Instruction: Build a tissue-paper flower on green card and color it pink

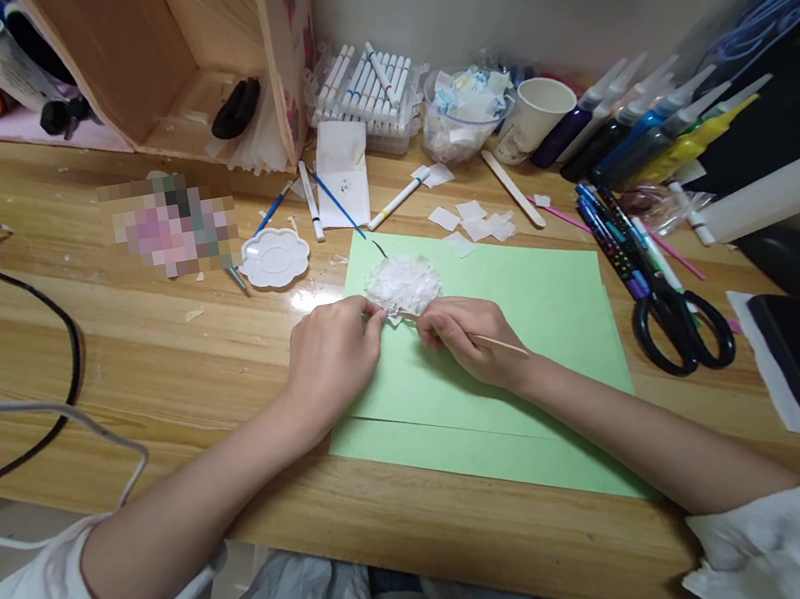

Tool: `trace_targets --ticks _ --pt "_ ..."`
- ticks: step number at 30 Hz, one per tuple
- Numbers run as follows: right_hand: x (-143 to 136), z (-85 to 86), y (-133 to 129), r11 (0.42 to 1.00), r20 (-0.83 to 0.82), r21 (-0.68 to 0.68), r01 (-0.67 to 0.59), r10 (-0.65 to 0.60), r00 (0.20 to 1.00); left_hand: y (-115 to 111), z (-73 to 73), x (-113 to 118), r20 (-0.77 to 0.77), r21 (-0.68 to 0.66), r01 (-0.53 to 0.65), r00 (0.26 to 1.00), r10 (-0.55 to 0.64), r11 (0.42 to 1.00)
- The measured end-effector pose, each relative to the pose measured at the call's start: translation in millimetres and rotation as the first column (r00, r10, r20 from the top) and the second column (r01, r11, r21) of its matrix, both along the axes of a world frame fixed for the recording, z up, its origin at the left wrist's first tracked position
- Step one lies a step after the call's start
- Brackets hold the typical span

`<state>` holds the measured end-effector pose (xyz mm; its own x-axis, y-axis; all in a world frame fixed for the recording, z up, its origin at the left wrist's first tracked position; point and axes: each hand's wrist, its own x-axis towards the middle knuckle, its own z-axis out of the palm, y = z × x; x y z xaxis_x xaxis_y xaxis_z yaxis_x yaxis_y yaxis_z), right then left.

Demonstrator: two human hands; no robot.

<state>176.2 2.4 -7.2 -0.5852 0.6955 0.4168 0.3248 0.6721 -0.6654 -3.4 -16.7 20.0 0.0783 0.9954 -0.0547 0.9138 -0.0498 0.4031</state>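
Observation:
On a light green paper sheet (561,314) lies a rounded clump of overlapping white paper scraps (403,282). A short dark line is drawn on the green sheet above the clump. My right hand (467,334) is closed around a thin wooden stick (502,344), whose front end reaches the clump's lower edge. Beside it, my left hand (338,350) rests at the lower left of the clump. Its thumb and forefinger are pinched together at the clump's edge, and what lies between them is too small to make out.
Loose white paper squares (475,223), a flat wooden stick (513,188) and markers (400,200) lie behind the sheet. A white palette (276,257) is at left. Black scissors (680,331) lie at right, near pens and squeeze bottles (693,137). A black cable (77,341) curves at far left.

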Motion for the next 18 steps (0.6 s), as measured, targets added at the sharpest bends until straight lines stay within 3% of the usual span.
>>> trace_targets --ticks 10,15,18 --pt "-2.7 -1.5 0.2 0.934 -0.078 -0.329 0.142 -0.177 0.981 -0.5 0.6 1.5 -0.011 -0.022 -0.019 1.000 0.019 1.000" --pt "1.7 0.6 -5.4 0.943 -0.185 -0.312 0.118 -0.182 0.966 -1.0 11.1 -1.5 -0.011 -0.035 0.000 1.000 0.000 0.999" --pt "12.6 2.1 -7.9 0.926 -0.358 -0.340 0.163 -0.288 0.888 2.6 19.7 -7.5 0.002 -0.008 -0.033 0.999 0.033 0.999"
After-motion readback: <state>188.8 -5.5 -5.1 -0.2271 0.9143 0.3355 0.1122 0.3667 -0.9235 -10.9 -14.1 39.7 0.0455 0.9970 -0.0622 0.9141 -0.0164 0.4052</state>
